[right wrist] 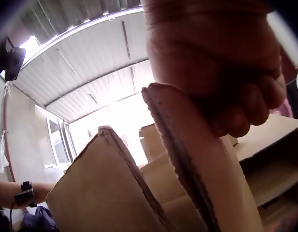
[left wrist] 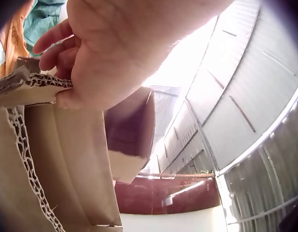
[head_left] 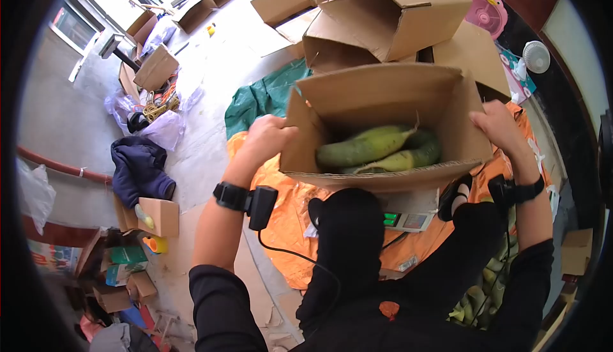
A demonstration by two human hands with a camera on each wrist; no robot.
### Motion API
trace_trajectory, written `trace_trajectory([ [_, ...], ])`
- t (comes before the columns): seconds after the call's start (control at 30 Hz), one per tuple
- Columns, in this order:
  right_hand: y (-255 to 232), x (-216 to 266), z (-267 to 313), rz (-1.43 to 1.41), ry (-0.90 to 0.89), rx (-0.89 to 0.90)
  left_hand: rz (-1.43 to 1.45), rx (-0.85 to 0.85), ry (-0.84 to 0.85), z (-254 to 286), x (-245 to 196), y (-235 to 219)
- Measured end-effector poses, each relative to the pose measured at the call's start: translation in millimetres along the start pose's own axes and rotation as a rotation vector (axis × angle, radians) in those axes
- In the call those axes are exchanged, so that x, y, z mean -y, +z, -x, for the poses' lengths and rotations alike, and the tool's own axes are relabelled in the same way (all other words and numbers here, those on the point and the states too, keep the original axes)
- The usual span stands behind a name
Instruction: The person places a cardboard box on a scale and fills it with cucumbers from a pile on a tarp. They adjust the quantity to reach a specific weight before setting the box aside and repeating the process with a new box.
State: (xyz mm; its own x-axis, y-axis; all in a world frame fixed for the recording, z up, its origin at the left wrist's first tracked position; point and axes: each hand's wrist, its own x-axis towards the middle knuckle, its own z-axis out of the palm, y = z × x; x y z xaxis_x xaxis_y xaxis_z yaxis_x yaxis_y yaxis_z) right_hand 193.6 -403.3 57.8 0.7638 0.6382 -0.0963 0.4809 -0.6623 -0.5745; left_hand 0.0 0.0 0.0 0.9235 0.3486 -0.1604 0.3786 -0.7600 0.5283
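In the head view an open cardboard box (head_left: 383, 84) is tilted towards me, held up by both hands. Several thick green vegetables (head_left: 367, 147), tapered like large radishes, lie at its bottom; one ends in a thin tail. My left hand (head_left: 271, 136) grips the box's left wall at the top edge, and in the left wrist view the thumb and fingers of that left hand (left wrist: 110, 53) pinch the torn corrugated rim (left wrist: 50, 81). On the opposite side my right hand (head_left: 501, 125) grips the right wall; the right wrist view shows the right hand's curled fingers (right wrist: 255, 104) over the cardboard edge.
Below the box, a scale (head_left: 412, 221) with a green display sits on an orange tarp (head_left: 281, 250). More cardboard boxes (head_left: 396, 13) are stacked just beyond. Green vegetables (head_left: 476, 304) lie by my right leg. A green tarp (head_left: 265, 99) and dark clothing (head_left: 143, 170) are at left.
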Motion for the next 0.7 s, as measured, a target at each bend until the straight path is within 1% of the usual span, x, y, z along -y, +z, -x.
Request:
trace_trajectory([
  [0.03, 6.1, 12.8, -5.4, 0.097, 0.085, -0.021, 0.098, -0.03, -0.012, 10.4, 12.5, -2.5],
  [0.07, 13.1, 25.5, -9.8, 0.195, 0.167, -0.047, 0.002, -0.072, 0.023, 20.7, 27.4, -5.4],
  [0.1, 31.3, 41.5, -19.4, 0.249, 0.065, -0.135, 0.024, -0.155, 0.029, 28.8, 46.1, -16.4],
  [0.13, 47.9, 50.7, -20.4, 0.309, -0.006, -0.169, 0.067, -0.187, 0.005, 49.2, 58.6, -16.8],
  [0.17, 65.0, 57.5, -24.8, 0.29, -0.037, -0.176, 0.019, -0.219, -0.026, 66.1, 75.1, -16.6],
  [0.23, 101.6, 90.1, -30.1, 0.285, 0.019, -0.133, -0.055, -0.289, -0.088, 103.4, 101.9, -20.2],
  [0.27, 120.9, 104.8, -33.8, 0.309, -0.003, -0.077, -0.134, -0.319, -0.107, 122.4, 122.1, -21.7],
  [0.3, 135.9, 125.1, -33.3, 0.302, -0.005, -0.044, -0.195, -0.353, -0.168, 141.9, 147.9, -20.6],
  [0.33, 157.0, 137.3, -34.2, 0.252, -0.057, -0.04, -0.164, -0.4, -0.175, 164.9, 159.6, -24.2],
  [0.37, 172.9, 156.2, -34.8, 0.237, -0.057, 0.043, -0.22, -0.421, -0.225, 187.8, 175.8, -28.0],
  [0.4, 188.0, 172.9, -31.2, 0.23, -0.139, 0.081, -0.227, -0.415, -0.24, 211.6, 208.8, -29.3],
  [0.43, 211.0, 186.3, -31.3, 0.244, -0.188, 0.147, -0.244, -0.44, -0.271, 237.7, 213.6, -34.1],
  [0.47, 235.0, 197.9, -26.0, 0.15, -0.161, 0.183, -0.2, -0.454, -0.335, 263.0, 213.9, -40.2],
  [0.5, 259.4, 209.4, -18.2, 0.148, -0.196, 0.198, -0.281, -0.46, -0.373, 289.6, 228.7, -43.7],
  [0.53, 276.1, 222.3, -7.3, 0.133, -0.236, 0.242, -0.316, -0.452, -0.449, 315.5, 243.2, -46.3],
  [0.57, 293.2, 232.5, 5.5, 0.033, -0.226, 0.291, -0.421, -0.435, -0.489, 342.9, 258.6, -48.4],
  [0.6, 315.2, 243.4, 19.6, -0.007, -0.177, 0.313, -0.527, -0.419, -0.53, 368.5, 271.9, -48.3],
  [0.63, 330.8, 252.8, 36.7, -0.037, -0.145, 0.353, -0.549, -0.411, -0.552, 392.5, 278.3, -47.8],
  [0.67, 356.7, 256.7, 50.8, -0.069, -0.149, 0.422, -0.571, -0.401, -0.574, 415.4, 283.1, -46.8],
  [0.7, 370.6, 260.6, 67.8, -0.132, -0.14, 0.496, -0.608, -0.372, -0.615, 438.8, 289.9, -44.0],
])
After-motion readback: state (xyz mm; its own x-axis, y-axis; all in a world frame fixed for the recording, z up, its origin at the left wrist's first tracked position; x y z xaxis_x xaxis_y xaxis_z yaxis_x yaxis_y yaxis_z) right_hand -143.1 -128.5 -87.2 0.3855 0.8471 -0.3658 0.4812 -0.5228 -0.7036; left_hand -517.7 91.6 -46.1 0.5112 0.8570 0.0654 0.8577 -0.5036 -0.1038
